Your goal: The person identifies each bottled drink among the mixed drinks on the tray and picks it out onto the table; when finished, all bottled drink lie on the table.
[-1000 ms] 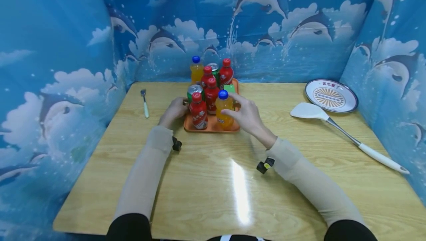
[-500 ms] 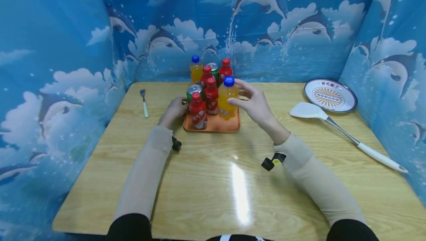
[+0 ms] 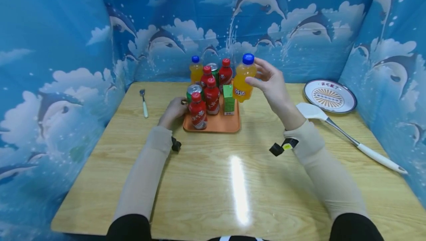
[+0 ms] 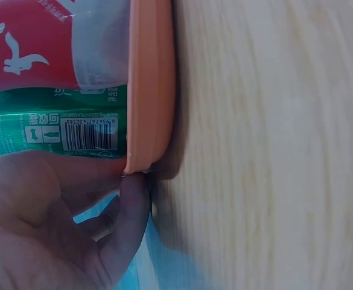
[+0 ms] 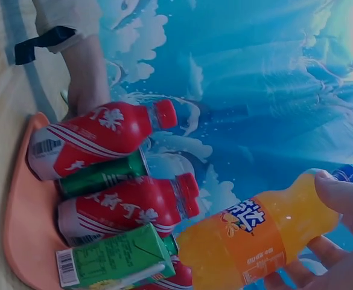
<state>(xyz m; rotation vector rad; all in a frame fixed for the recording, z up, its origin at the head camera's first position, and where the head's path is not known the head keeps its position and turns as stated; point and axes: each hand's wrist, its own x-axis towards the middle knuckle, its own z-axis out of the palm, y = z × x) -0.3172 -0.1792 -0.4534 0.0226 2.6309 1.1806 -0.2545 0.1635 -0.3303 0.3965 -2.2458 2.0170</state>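
My right hand (image 3: 274, 89) holds an orange soda bottle (image 3: 243, 82) with a blue cap, lifted above the right side of the orange tray (image 3: 219, 124). In the right wrist view, thumb and fingers grip the bottle (image 5: 260, 235) near its neck. My left hand (image 3: 173, 112) pinches the tray's left rim, as the left wrist view shows at the tray edge (image 4: 149, 90). Beside that hand stand a green can (image 4: 55, 124) and a red-capped bottle (image 3: 198, 113). More red-capped bottles (image 3: 212, 98) and a green drink carton (image 3: 228, 100) stand upright on the tray.
Behind on the tray are another orange soda bottle (image 3: 196, 71) and a second can (image 3: 213, 69). A small spoon-like utensil (image 3: 145, 106) lies left. To the right are a white spatula (image 3: 344, 133) and a patterned plate (image 3: 329, 96). Dolphin-print curtains (image 3: 259, 41) enclose the table (image 3: 199, 182).
My right hand has lifted the orange soda bottle off the tray's front right, up and to the right, exposing the green carton. My left hand stays at the tray.
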